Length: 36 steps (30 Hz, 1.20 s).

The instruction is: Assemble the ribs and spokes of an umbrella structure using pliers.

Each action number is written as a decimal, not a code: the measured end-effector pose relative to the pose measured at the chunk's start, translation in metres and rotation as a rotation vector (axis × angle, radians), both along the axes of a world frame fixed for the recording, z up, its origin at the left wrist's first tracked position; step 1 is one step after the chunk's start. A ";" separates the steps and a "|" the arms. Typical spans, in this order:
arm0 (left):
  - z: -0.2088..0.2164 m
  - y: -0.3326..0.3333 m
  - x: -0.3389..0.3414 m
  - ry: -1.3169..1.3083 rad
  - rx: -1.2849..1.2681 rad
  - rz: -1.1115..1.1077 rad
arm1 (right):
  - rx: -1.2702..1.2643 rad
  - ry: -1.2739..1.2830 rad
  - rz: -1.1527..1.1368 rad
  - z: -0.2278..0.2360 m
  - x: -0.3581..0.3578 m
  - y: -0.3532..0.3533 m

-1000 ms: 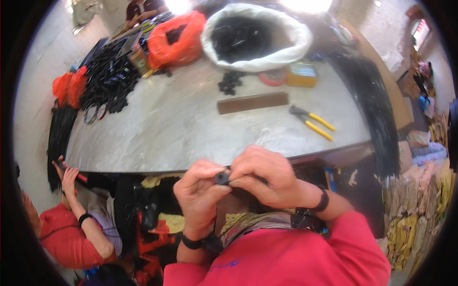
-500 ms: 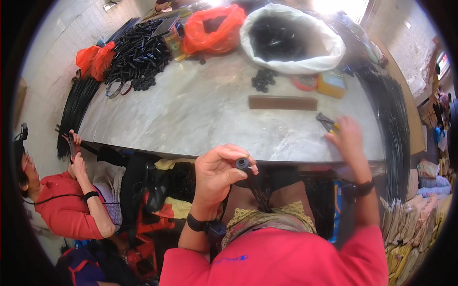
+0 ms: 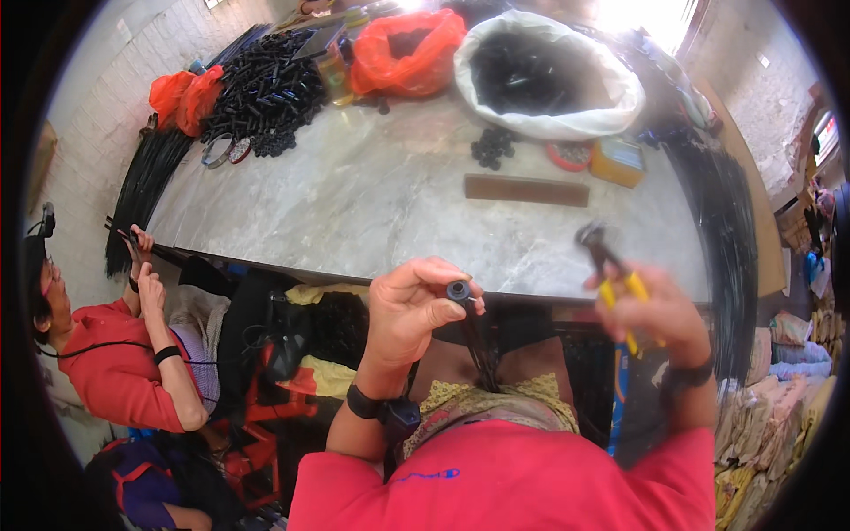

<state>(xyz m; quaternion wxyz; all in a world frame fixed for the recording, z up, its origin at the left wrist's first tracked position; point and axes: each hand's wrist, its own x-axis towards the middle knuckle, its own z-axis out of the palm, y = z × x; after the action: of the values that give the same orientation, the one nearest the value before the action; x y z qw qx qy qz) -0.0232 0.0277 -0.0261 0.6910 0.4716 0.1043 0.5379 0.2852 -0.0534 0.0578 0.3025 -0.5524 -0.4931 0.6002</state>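
Between the thumb and fingers of my left hand (image 3: 409, 314) is a small black round piece with a hole in its top (image 3: 458, 290). Dark strands or a thin dark shaft (image 3: 481, 354) run from beneath it down toward my lap; how they join cannot be made out. My right hand (image 3: 660, 311) grips pliers with yellow handles (image 3: 614, 270), raised over the front right of the table. Their dark jaws point up and to the left, and the hand is blurred by motion. The pliers and the black piece are well apart.
On the marble table (image 3: 354, 208) lie a flat brown bar (image 3: 527, 190) and small black caps (image 3: 492, 149). Behind stand a white sack (image 3: 633, 97), a red bag (image 3: 367, 66), a heap of black parts (image 3: 266, 84) and a yellow box (image 3: 617, 162). A co-worker (image 3: 124, 354) sits at left.
My right hand has picked the pliers up off the table and brought them closer to me. My left hand keeps its hold on the black piece, slightly shifted.
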 end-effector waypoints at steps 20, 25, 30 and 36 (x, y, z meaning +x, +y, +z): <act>0.003 -0.001 0.001 -0.025 0.041 -0.020 | -0.087 -0.458 0.528 0.076 -0.076 0.016; 0.009 -0.007 0.014 0.065 -0.014 0.111 | -0.080 -0.497 0.503 0.075 -0.074 0.014; 0.010 -0.005 0.007 0.084 -0.045 0.067 | -0.077 -0.480 0.510 0.076 -0.071 0.012; 0.013 -0.010 0.016 0.082 -0.009 0.073 | -0.084 -0.471 0.548 0.067 -0.066 0.012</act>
<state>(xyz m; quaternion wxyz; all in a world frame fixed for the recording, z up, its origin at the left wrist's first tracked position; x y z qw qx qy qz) -0.0069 0.0173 -0.0128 0.6681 0.4862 0.1519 0.5424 0.2188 -0.0418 0.1250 -0.0145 -0.5348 -0.6538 0.5352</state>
